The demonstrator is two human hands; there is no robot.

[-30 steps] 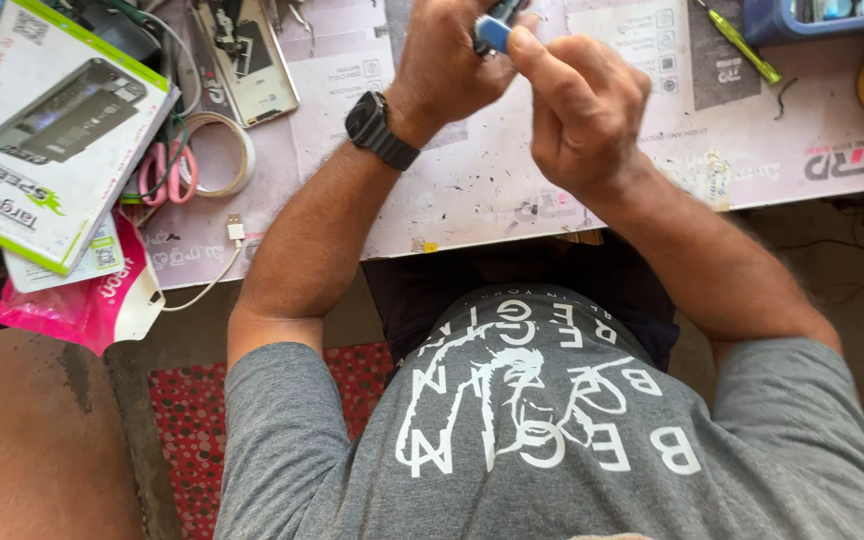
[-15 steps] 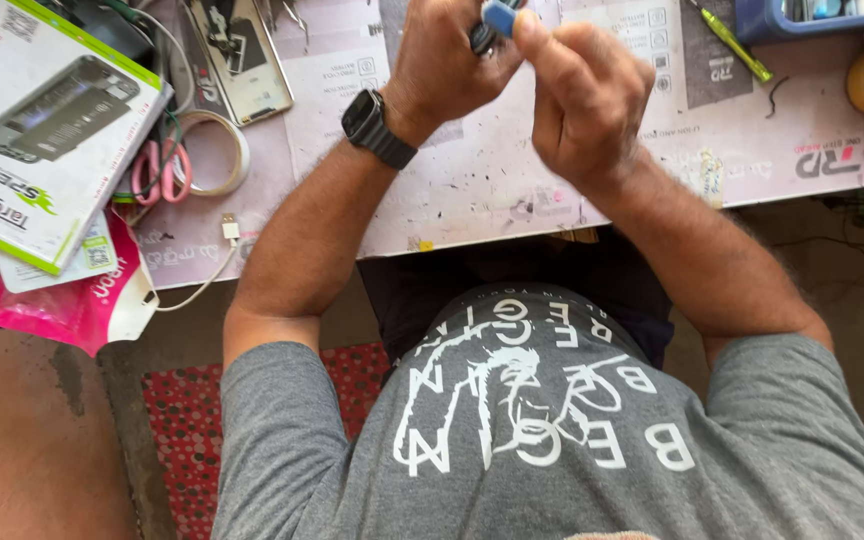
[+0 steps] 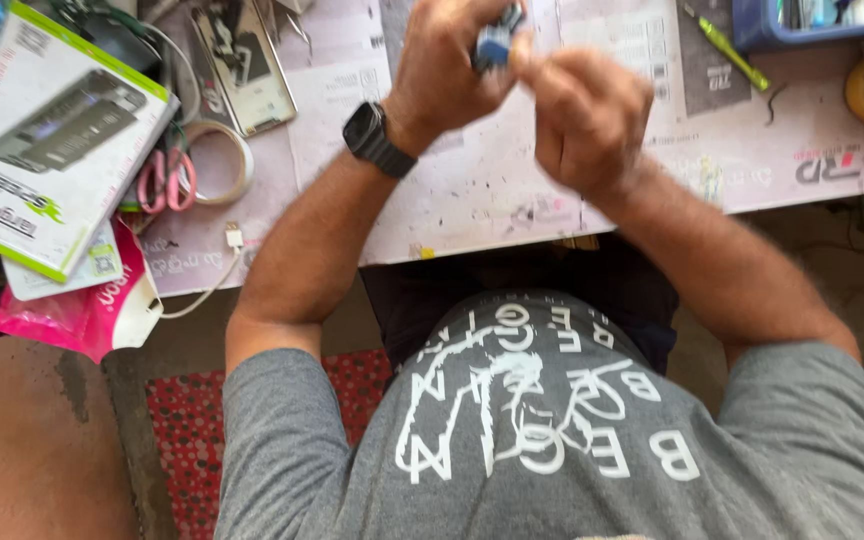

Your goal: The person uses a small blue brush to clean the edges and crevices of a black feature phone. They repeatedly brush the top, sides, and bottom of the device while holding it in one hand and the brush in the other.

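I see both hands raised over the far part of the tabletop [image 3: 472, 190]. My left hand [image 3: 447, 65] has its fingers closed around a small blue object [image 3: 495, 42]; my right hand [image 3: 587, 115], blurred, pinches the same object from the right.

grey short-sleeved tee [image 3: 552, 440], white print | black wristwatch [image 3: 367, 137] on left wrist

A small blue object [image 3: 495, 45], blurred, held above the table.
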